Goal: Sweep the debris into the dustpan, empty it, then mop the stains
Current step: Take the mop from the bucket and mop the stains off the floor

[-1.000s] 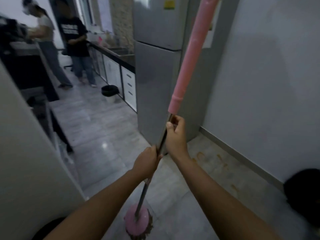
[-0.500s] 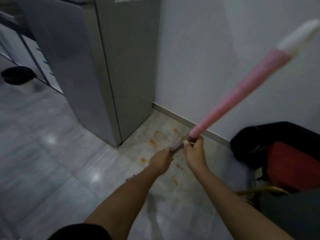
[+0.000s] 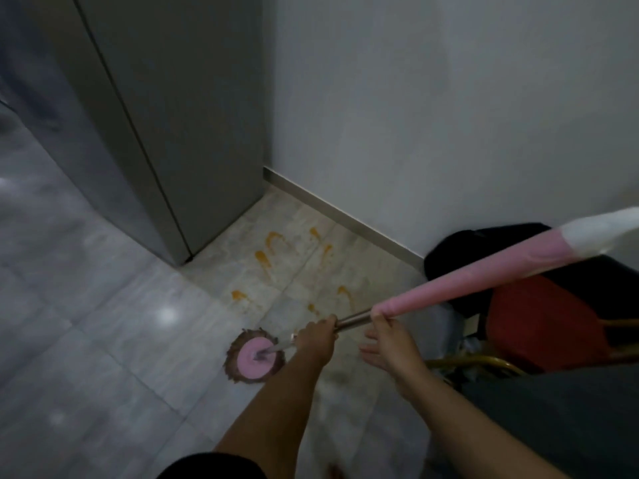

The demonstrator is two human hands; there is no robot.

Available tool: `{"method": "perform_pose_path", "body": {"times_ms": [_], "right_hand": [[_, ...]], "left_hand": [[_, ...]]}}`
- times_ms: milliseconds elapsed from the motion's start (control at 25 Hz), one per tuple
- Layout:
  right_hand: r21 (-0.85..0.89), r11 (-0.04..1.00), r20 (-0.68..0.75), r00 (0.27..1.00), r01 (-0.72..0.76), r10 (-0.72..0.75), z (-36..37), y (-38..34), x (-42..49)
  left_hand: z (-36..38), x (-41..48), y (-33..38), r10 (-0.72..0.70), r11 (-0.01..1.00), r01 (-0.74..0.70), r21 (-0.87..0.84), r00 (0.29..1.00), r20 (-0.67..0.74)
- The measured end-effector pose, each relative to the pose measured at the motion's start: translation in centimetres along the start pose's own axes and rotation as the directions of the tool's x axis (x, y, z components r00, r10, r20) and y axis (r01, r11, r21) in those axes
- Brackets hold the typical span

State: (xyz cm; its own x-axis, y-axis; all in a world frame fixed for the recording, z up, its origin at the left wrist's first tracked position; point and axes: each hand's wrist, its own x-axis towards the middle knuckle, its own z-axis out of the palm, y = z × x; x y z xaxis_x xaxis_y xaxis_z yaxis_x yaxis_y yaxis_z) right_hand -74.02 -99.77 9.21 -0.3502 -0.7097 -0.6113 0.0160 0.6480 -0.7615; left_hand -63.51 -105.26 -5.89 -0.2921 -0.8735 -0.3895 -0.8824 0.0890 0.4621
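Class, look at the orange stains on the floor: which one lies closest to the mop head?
The lone orange stain at the left, just up-floor of the mop head. The others sit nearer the fridge corner and wall or off to the right.

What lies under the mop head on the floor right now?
The mop head rests flat on pale floor tile, its brown fringe spread around the pink disc. The orange stains lie beyond it, uncovered. Whatever sits directly beneath the head is hidden.

head cam | looks steeply down, forward | close over floor [image 3: 103, 340] | faces wall [image 3: 415, 98] corner
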Motion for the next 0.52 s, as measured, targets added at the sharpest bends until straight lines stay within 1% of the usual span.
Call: {"method": "perform_pose_path", "body": {"times_ms": [40, 80, 120, 160, 200, 240, 280, 320, 360, 400, 440, 480, 520], "right_hand": [[-0.048, 0.999, 0.055, 0.998, -0.005, 0.008, -1.7, -0.5, 0.0], [-0.150, 0.987, 0.099, 0.994, 0.058, -0.043, -3.0, -0.8, 0.2], [-0.360, 0.913, 0.136, 0.979, 0.192, -0.153, -4.0, -1.0, 0.7], [-0.604, 0.721, 0.203, 0.940, 0.341, -0.275, -5.0, -1.2, 1.3], [-0.799, 0.410, 0.303, 0.884, 0.439, -0.357, -5.7, -1.4, 1.9], [-0.872, 0.088, 0.418, 0.827, 0.481, -0.376, -6.5, -1.5, 2.6], [-0.869, -0.162, 0.495, 0.810, 0.468, -0.314, -7.2, -1.4, 3.3], [-0.855, -0.306, 0.491, 0.843, 0.419, -0.218, -8.1, -1.1, 4.0], [-0.860, -0.362, 0.423, 0.900, 0.360, -0.110, -8.9, -0.7, 4.4], [-0.874, -0.363, 0.349, 0.937, 0.323, -0.008, -9.7, -0.3, 4.7], [-0.885, -0.337, 0.317, 0.946, 0.320, 0.067, -10.3, 0.1, 4.8], [-0.896, -0.296, 0.320, 0.944, 0.331, 0.085, -10.8, 0.5, 4.9], [-0.902, -0.260, 0.340, 0.938, 0.345, 0.066, -11.2, 0.8, 4.8]], "left_hand": [[1.2, 0.4, 1.1, -0.020, 1.000, 0.020, -0.010, 1.000, 0.000], [2.2, 0.8, 2.0, -0.028, 1.000, 0.028, -0.009, 1.000, 0.004], [3.2, 1.1, 2.7, -0.022, 1.000, 0.022, 0.008, 1.000, 0.015], [4.0, 1.2, 3.5, -0.011, 0.999, 0.010, 0.033, 1.000, 0.026], [4.7, 1.2, 4.1, -0.002, 0.998, 0.000, 0.060, 0.999, 0.034], [5.4, 1.2, 4.6, -0.002, 0.997, -0.002, 0.077, 0.999, 0.047], [6.1, 1.1, 5.1, -0.010, 0.997, 0.006, 0.082, 0.998, 0.058], [6.7, 1.0, 5.5, -0.024, 0.997, 0.019, 0.072, 0.997, 0.070], [7.5, 0.8, 5.7, -0.032, 0.999, 0.028, 0.046, 0.996, 0.082], [8.2, 0.4, 6.0, -0.044, 0.999, 0.043, 0.004, 0.995, 0.093], [8.9, 0.0, 6.3, -0.060, 0.996, 0.066, -0.056, 0.993, 0.100], [9.5, -0.7, 6.5, -0.083, 0.986, 0.097, -0.136, 0.992, 0.099], [9.8, -1.2, 6.9, -0.112, 0.963, 0.130, -0.235, 0.990, 0.089]]}}
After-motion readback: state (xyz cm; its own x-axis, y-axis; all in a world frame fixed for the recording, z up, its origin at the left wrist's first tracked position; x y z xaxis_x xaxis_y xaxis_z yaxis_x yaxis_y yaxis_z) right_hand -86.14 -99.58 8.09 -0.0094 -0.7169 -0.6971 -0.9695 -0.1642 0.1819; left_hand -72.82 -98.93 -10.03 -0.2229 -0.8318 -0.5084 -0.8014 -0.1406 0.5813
